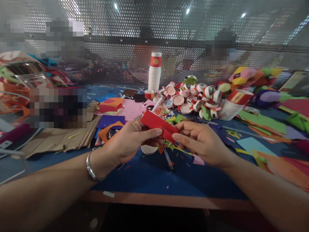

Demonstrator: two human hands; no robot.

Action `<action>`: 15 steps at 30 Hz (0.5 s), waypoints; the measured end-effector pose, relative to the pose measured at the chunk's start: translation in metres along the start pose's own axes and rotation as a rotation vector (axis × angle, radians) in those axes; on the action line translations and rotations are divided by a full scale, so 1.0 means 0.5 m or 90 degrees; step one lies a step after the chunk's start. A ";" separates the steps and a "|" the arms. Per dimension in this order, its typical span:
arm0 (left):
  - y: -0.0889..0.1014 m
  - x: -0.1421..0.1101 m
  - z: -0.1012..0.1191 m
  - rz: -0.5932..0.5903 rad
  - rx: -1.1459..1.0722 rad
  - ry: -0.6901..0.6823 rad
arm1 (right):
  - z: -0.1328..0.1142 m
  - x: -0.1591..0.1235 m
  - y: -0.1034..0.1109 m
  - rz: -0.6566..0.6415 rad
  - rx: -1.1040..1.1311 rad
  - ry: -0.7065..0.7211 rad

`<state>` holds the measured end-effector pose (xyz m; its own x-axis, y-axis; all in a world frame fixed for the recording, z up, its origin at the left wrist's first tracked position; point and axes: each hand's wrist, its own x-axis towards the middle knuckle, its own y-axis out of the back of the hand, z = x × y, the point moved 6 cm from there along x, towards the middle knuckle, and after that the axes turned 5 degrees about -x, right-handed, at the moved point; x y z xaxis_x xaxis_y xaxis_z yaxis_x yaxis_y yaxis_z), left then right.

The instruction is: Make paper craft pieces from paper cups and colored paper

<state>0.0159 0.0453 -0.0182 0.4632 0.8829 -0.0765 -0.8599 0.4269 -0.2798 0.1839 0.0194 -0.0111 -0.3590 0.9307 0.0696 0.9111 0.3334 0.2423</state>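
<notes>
Between my two hands is a folded piece of red paper point(156, 121), held up above the blue table. My left hand point(134, 137), with a silver bangle at the wrist, pinches its left part, thumb across the front. The right edge is pinched by the thumb and fingers of my right hand point(198, 140). Just below the paper, a clear pen-like stick point(168, 158) lies on the table. A round white piece point(149, 149) shows partly behind my left fingers.
Behind my hands are a pile of cut paper-cup bottoms point(178, 100), a tall cup stack point(154, 75) and a tilted stack point(233, 106). Coloured paper point(263, 120) lies right; brown cardboard point(60, 135) lies left. A perforated metal screen point(135, 29) stands at the back.
</notes>
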 end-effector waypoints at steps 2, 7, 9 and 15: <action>0.001 0.001 -0.003 0.003 0.001 0.005 | 0.001 0.001 0.001 0.005 -0.010 -0.003; -0.005 -0.003 -0.011 -0.005 -0.012 0.020 | 0.006 0.003 -0.001 -0.008 0.042 -0.007; -0.011 -0.008 -0.016 -0.014 -0.026 0.043 | 0.005 0.002 -0.007 -0.029 0.081 0.001; -0.020 -0.011 -0.024 -0.038 -0.064 0.067 | 0.004 0.000 -0.013 -0.048 0.107 0.016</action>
<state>0.0246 0.0341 -0.0264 0.5366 0.8295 -0.1551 -0.8073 0.4511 -0.3805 0.1781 0.0176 -0.0146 -0.4310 0.8987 0.0812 0.9014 0.4248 0.0834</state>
